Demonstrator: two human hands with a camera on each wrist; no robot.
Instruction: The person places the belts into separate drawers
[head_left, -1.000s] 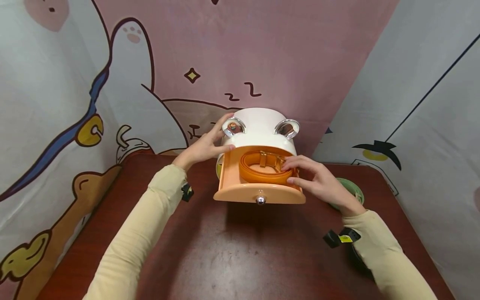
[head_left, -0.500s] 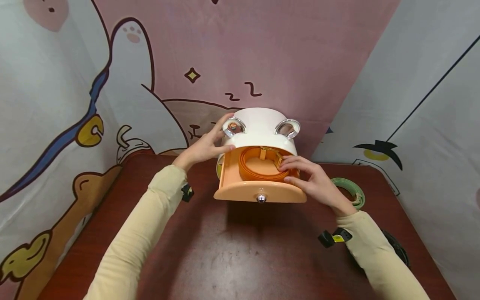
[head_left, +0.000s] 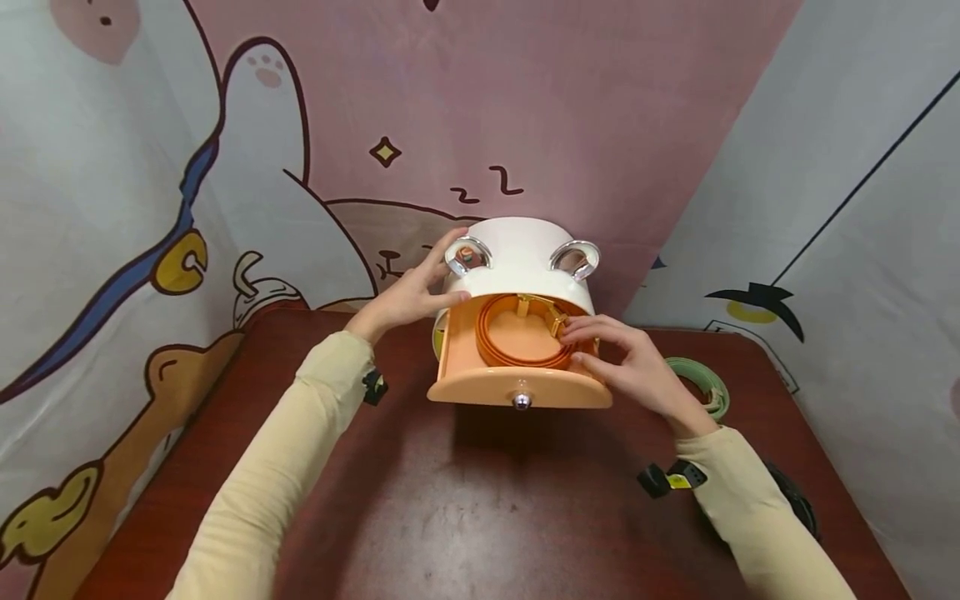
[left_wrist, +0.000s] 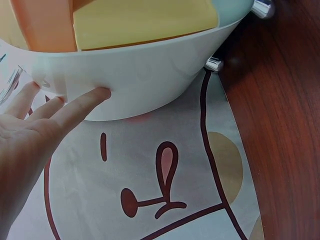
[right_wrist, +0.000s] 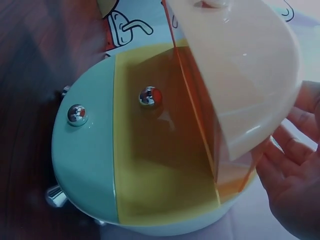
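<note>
A small white drawer cabinet (head_left: pixel 517 242) with silver ear-shaped pieces stands at the back of the table. Its peach top drawer (head_left: pixel 480 387) is pulled out, and a coiled orange belt (head_left: pixel 491 342) with gold-coloured metal parts lies inside. My left hand (head_left: pixel 408 296) rests on the cabinet's left side with fingers extended; its fingertips touch the white wall (left_wrist: pixel 150 75) in the left wrist view. Over the drawer's right side, my right hand (head_left: pixel 633 362) pinches the belt's right edge. The right wrist view shows that hand beside the drawer front (right_wrist: pixel 255 75), which hides its fingertips.
A green coiled belt (head_left: pixel 708 383) lies on the table right of the cabinet. A black item (head_left: pixel 795 496) is partly hidden by the right sleeve. Below the open drawer are a closed yellow drawer (right_wrist: pixel 150 160) and a closed green drawer (right_wrist: pixel 82 155). Printed cloth hangs behind.
The orange belt has gone lower into the drawer and now lies flatter. My right hand has shifted slightly left, showing more of the green belt. The left hand has stayed put.
</note>
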